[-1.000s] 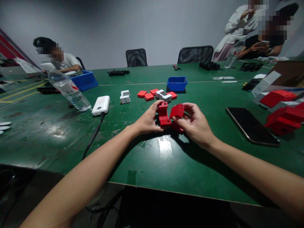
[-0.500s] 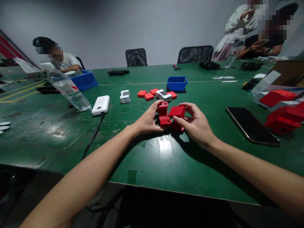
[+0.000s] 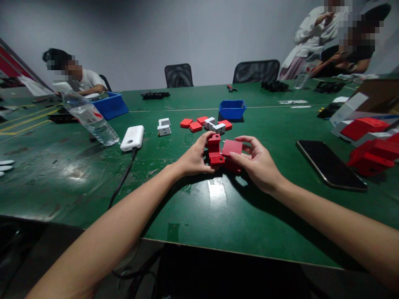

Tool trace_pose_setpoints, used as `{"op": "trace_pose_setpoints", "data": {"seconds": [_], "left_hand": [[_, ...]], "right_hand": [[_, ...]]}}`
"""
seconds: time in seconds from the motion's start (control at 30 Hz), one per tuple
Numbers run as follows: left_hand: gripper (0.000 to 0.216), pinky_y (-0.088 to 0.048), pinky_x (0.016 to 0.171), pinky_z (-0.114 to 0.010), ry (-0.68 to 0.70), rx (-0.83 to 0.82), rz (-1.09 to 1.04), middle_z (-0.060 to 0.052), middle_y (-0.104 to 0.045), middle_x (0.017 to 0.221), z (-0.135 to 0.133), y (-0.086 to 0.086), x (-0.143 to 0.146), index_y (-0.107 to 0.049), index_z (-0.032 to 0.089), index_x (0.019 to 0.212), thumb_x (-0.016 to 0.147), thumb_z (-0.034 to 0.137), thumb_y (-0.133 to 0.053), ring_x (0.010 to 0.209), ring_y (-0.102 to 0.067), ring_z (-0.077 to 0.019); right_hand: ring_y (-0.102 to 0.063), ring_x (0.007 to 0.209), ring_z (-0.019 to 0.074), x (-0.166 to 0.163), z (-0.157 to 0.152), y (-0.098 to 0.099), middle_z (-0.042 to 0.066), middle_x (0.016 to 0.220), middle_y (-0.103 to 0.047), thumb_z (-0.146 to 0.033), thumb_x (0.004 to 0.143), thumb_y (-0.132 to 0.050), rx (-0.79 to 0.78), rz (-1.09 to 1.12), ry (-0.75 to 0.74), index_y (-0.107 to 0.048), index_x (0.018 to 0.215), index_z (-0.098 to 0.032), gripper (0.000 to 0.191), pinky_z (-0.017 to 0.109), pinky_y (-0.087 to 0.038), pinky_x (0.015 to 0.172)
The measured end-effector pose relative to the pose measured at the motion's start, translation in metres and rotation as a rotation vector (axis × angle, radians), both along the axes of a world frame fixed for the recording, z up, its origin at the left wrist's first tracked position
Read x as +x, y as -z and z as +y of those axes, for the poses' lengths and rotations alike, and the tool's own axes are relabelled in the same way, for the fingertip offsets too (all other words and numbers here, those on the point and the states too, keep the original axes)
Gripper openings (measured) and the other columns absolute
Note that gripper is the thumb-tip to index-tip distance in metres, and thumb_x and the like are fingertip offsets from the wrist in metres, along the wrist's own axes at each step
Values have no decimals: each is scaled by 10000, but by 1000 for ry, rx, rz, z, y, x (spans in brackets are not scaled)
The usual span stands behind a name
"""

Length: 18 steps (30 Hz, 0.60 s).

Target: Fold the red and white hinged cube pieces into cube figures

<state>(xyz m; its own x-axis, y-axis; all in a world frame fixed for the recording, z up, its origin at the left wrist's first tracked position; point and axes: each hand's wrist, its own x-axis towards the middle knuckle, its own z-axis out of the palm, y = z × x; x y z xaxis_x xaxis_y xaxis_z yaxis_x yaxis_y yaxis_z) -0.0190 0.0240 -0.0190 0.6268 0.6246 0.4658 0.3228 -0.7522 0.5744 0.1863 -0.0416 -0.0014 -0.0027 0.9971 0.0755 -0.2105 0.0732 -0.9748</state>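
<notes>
My left hand [image 3: 193,160] is closed around a red C-shaped bracket [image 3: 214,150] standing on the green table [image 3: 202,207]. My right hand [image 3: 257,164] pinches a flat red cover plate [image 3: 232,147] between thumb and fingers, held level right beside the bracket's right side. Another red piece [image 3: 232,167] lies under the plate, partly hidden by my fingers. Beyond my hands lie several loose red plates [image 3: 190,124] and white brackets [image 3: 215,125].
A small blue bin [image 3: 232,109], a white power bank [image 3: 133,138] with cable, a tipped water bottle [image 3: 90,118] and a larger blue bin [image 3: 111,105] sit at the back and left. A black phone [image 3: 330,164] and red parts [image 3: 372,155] lie right. Other people sit at the far corners.
My right hand has turned the red plate from tilted to flat and brought it down and left against the bracket. My left hand has stayed put.
</notes>
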Motion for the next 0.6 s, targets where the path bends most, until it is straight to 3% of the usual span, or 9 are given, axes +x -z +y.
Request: {"op": "trace_pose_setpoints", "data": {"seconds": [0.17,0.37,0.6], "left_hand": [[999,-379,1145,-565,10,-8,-10,-198,-420,1465,0,0,1,-265,218,1436,615,294,-828,1353,-469,-361],[1001,-396,1134,-559,11,-27,-21,-194,-416,1469,0,1,1,-273,216,1433,606,300,-832,1352,-468,-363],[1005,-413,1123,-555,7,-33,-15,-183,-412,1475,-2,-1,0,-265,239,1442,609,284,-826,1350,-472,-364]], "right_hand": [[-726,898,216,1,2,2,82,1135,-689,-301,610,-877,-12,-7,17,-542,1131,-217,625,329,-626,720],[-699,919,200,5,5,4,44,982,-722,-241,620,-843,88,-82,67,-615,994,-206,440,335,-592,820],[-695,883,193,4,2,1,40,955,-737,-198,625,-805,123,-133,16,-630,954,-204,372,331,-573,791]]}}
